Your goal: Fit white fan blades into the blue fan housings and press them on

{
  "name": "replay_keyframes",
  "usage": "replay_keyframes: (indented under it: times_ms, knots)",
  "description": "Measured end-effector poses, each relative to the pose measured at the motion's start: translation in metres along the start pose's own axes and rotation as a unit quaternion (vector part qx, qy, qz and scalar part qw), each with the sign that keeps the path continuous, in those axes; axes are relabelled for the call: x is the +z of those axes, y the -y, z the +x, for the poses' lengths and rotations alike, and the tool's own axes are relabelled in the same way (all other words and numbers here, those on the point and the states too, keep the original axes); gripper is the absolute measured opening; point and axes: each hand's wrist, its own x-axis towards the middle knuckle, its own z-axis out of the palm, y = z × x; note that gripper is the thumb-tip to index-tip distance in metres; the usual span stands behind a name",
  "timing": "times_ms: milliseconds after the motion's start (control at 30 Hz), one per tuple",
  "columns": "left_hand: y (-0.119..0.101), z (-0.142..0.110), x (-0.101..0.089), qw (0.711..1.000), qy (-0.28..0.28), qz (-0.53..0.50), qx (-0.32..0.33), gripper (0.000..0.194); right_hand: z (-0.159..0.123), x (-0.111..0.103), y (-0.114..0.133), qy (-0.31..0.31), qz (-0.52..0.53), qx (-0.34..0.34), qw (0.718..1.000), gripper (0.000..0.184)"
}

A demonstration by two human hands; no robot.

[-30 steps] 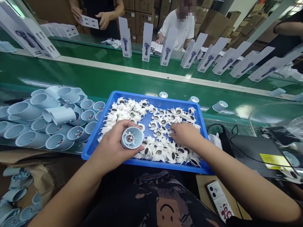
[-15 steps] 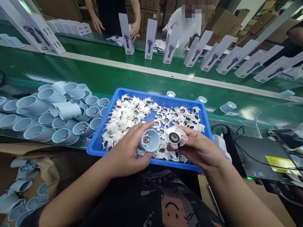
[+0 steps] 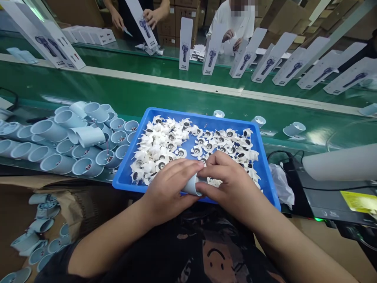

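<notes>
My left hand (image 3: 172,184) is wrapped round a light blue cylindrical housing (image 3: 192,186), its mouth turned to the right. At that mouth the bent fingers of my right hand (image 3: 225,177) hold a white fan impeller, almost entirely hidden behind them; how deep it sits in the housing I cannot tell. Both hands are above the front part of a blue tray (image 3: 125,186). In the tray lie many white fan impellers (image 3: 165,135) with dark round hubs, heaped on the left and more spread out on the right.
Many light blue housings (image 3: 50,129) are piled left of the tray, and others (image 3: 43,225) lie in a box below. Several stand beyond the tray, one a tipped housing (image 3: 294,129). White printed boxes (image 3: 211,55) line the green bench. Two people work opposite. A white cylinder (image 3: 341,163) juts in at right.
My right hand has brought the impeller left to the housing's mouth, and the housing has turned to face right. Across the bench a person has lifted a white box. A white cylinder has appeared at right.
</notes>
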Motion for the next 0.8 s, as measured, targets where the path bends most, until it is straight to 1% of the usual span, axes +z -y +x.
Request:
replay_keyframes:
  times_ms: [67, 133, 200, 233, 267, 300, 367, 400, 433, 467, 533, 600, 633, 667, 733, 800]
  knots:
    - [-0.003, -0.001, 0.001, 0.999, -0.029, 0.024, -0.009, 0.040, 0.003, 0.003, -0.005, 0.002, -0.007, -0.016, 1.000, 0.026]
    - [-0.004, -0.001, 0.002, 0.998, -0.044, 0.031, -0.021, 0.044, 0.004, 0.003, -0.009, 0.006, -0.010, -0.030, 0.999, 0.020]
    - [-0.003, -0.001, 0.001, 0.999, -0.033, 0.017, -0.034, 0.050, 0.002, -0.003, -0.012, 0.018, -0.014, -0.036, 0.999, 0.012]
    - [-0.002, -0.002, 0.000, 0.999, -0.020, 0.006, -0.039, 0.053, 0.001, -0.008, -0.011, 0.032, -0.010, -0.037, 0.999, 0.011]
    - [0.001, -0.003, -0.003, 0.999, -0.006, -0.003, -0.046, 0.057, -0.002, -0.015, -0.010, 0.054, 0.004, -0.037, 0.998, 0.015]
    - [0.004, -0.004, -0.008, 0.999, 0.005, -0.009, -0.052, 0.061, -0.005, -0.023, -0.008, 0.077, 0.028, -0.038, 0.996, 0.022]
    - [0.016, -0.005, -0.022, 0.998, 0.013, 0.004, -0.065, 0.067, -0.015, -0.039, -0.002, 0.102, 0.076, -0.047, 0.991, 0.033]
    - [0.024, -0.003, -0.032, 0.996, 0.011, 0.027, -0.079, 0.067, -0.022, -0.046, 0.000, 0.097, 0.077, -0.054, 0.991, 0.033]
    - [0.033, 0.002, -0.043, 0.993, 0.012, 0.055, -0.100, 0.067, -0.029, -0.051, 0.001, 0.080, 0.056, -0.058, 0.993, 0.029]
    - [0.044, 0.009, -0.054, 0.988, 0.022, 0.085, -0.129, 0.065, -0.036, -0.055, 0.001, 0.053, 0.020, -0.062, 0.996, 0.024]
    - [0.069, 0.034, -0.075, 0.969, 0.055, 0.136, -0.200, 0.058, -0.047, -0.055, -0.003, 0.006, -0.043, -0.060, 0.997, 0.018]
    - [0.094, 0.071, -0.087, 0.946, 0.084, 0.181, -0.256, 0.052, -0.052, -0.050, -0.006, -0.022, -0.047, -0.057, 0.997, 0.017]
    - [0.107, 0.091, -0.088, 0.935, 0.089, 0.213, -0.271, 0.053, -0.052, -0.046, -0.007, -0.028, -0.034, -0.059, 0.997, 0.017]
    - [0.119, 0.112, -0.085, 0.920, 0.097, 0.250, -0.285, 0.058, -0.051, -0.042, -0.006, -0.031, -0.018, -0.063, 0.997, 0.016]
    - [0.142, 0.149, -0.070, 0.891, 0.141, 0.297, -0.314, 0.065, -0.048, -0.036, -0.003, -0.028, 0.011, -0.069, 0.997, 0.016]
    - [0.159, 0.176, -0.048, 0.865, 0.198, 0.304, -0.346, 0.057, -0.048, -0.033, 0.001, -0.018, 0.037, -0.075, 0.996, 0.017]
